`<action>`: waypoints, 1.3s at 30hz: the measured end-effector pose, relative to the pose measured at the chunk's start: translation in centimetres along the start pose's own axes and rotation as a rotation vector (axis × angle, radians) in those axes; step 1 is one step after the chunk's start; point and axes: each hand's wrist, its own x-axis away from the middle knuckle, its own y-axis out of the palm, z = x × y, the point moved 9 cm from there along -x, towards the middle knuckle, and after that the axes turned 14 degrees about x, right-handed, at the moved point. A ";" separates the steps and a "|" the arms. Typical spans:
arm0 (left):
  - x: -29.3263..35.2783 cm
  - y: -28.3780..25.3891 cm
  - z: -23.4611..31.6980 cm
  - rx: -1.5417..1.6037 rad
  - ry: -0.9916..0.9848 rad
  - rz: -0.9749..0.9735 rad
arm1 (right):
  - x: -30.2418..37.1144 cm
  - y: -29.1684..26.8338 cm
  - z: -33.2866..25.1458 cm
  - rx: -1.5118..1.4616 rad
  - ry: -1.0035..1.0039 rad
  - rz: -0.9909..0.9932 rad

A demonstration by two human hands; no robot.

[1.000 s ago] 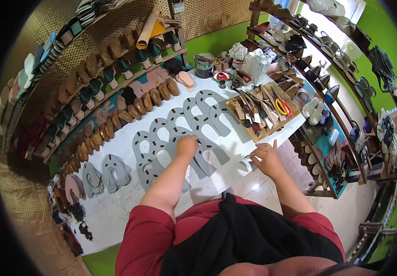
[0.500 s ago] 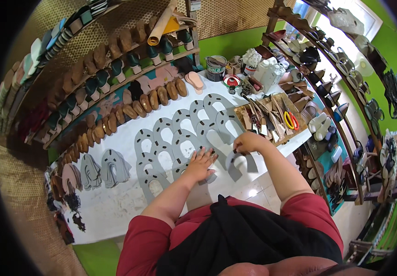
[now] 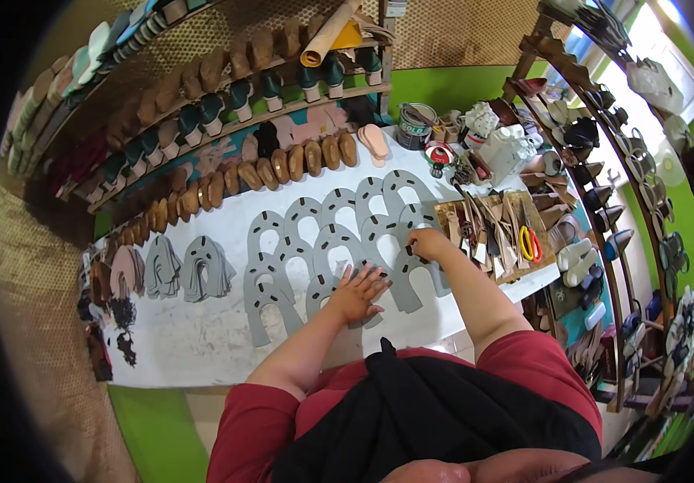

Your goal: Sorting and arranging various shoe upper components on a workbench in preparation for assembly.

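Note:
Rows of grey U-shaped shoe-upper pieces (image 3: 337, 239) lie overlapping on the white-covered table, each marked with small black strips. My left hand (image 3: 357, 295) rests flat with fingers spread on the grey pieces nearest me. My right hand (image 3: 429, 244) is closed, fingertips pinched together low over the right-hand pieces; whatever is between them is hidden. Just below these fingertips, another grey upper piece (image 3: 405, 291) lies on the table at the near right of the rows, its legs toward me.
Stacked grey uppers (image 3: 207, 270) and pink ones (image 3: 127, 270) are at the left. Brown wooden shoe lasts (image 3: 312, 158) line the back edge. A board with leather strips and red-yellow scissors (image 3: 530, 244) is at the right, near a paint can (image 3: 416, 126). Shoe racks (image 3: 605, 173) flank the table.
The grey upper piece that my right hand held tilted up now lies flat among the others. That hand is now at its far end. My left hand stays spread; the whole view has shifted.

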 end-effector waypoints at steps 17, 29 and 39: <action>32.6 -10.4 -21.0 -0.054 -1.170 0.915 | 8.7 3.8 -7.1 0.403 0.103 0.161; 33.2 -17.3 -31.6 -0.038 -1.131 0.732 | 10.8 4.0 -8.6 0.050 0.223 0.518; 32.3 -20.2 -35.8 -0.048 -1.242 0.533 | 16.3 6.2 -13.3 0.050 0.107 0.467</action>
